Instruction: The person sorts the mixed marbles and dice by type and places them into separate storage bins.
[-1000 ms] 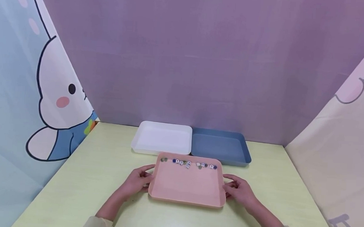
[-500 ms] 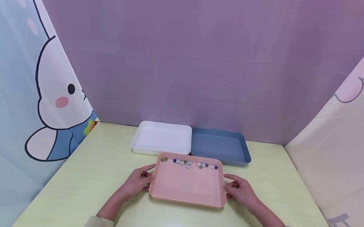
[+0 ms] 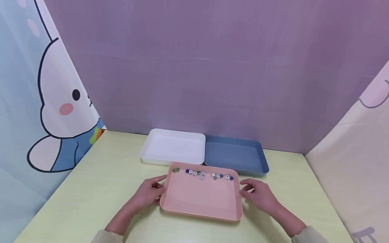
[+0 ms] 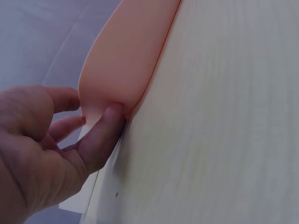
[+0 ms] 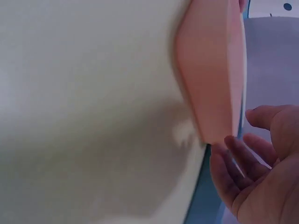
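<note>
In the head view a pink tray (image 3: 202, 195) lies on the table, with white dice (image 3: 203, 173) and small blue and green balls (image 3: 176, 169) along its far side. My left hand (image 3: 148, 193) holds the tray's left side, its thumb and fingers against the rim and outer wall. In the left wrist view a fingertip (image 4: 113, 112) presses low on that wall. My right hand (image 3: 259, 195) is beside the right side with loosely bent fingers. The right wrist view shows these fingers (image 5: 243, 158) close to the tray's corner, holding nothing; whether one touches is unclear.
Behind the pink tray stand a white tray (image 3: 175, 147) and a blue tray (image 3: 235, 155), side by side near the purple back curtain (image 3: 197, 63). Printed cloths hang on the left (image 3: 64, 85) and right (image 3: 361, 152) of the pale table (image 3: 112, 168).
My right hand has risen and loosened from the tray's right side. The pink tray has shifted very slightly right, then stayed put. My left hand keeps its place at the left side.
</note>
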{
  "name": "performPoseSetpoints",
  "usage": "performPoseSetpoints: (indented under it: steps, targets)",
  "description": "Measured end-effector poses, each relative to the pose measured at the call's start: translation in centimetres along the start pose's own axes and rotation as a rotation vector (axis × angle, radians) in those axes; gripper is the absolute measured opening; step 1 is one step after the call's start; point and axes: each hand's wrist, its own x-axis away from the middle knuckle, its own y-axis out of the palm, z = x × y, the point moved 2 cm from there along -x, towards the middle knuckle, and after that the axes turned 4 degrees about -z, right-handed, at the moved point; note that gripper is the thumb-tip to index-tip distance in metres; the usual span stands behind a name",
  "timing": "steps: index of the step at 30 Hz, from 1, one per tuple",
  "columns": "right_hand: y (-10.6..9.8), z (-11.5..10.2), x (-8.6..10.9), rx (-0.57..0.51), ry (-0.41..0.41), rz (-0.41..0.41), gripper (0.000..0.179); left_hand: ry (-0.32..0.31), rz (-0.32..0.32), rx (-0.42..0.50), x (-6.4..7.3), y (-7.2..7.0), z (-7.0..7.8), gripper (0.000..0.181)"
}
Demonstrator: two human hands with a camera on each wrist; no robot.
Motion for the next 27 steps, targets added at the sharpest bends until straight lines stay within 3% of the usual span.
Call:
performPoseSetpoints:
  steps: [5,11,14,27]
  targets:
    - [-0.1,-2.3,-1.4,0.143,-0.149,0.059,0.025,0.0,-0.005,0.02,0.2,-0.1,0.3,0.052]
    - [1.8,-4.7,-4.1,0.371,-0.398,0.141,0.02,0.004,-0.008,0.016,0.1,-0.1,0.3,0.052]
    - [2.8,-5.8,-5.8,0.456,-0.486,0.153,0.015,0.01,-0.014,0.023,0.0,-0.1,0.2,0.051]
    - [7.9,-9.5,-11.0,0.575,-0.471,-0.034,0.009,0.012,-0.028,0.036,0.3,-0.4,0.2,0.051]
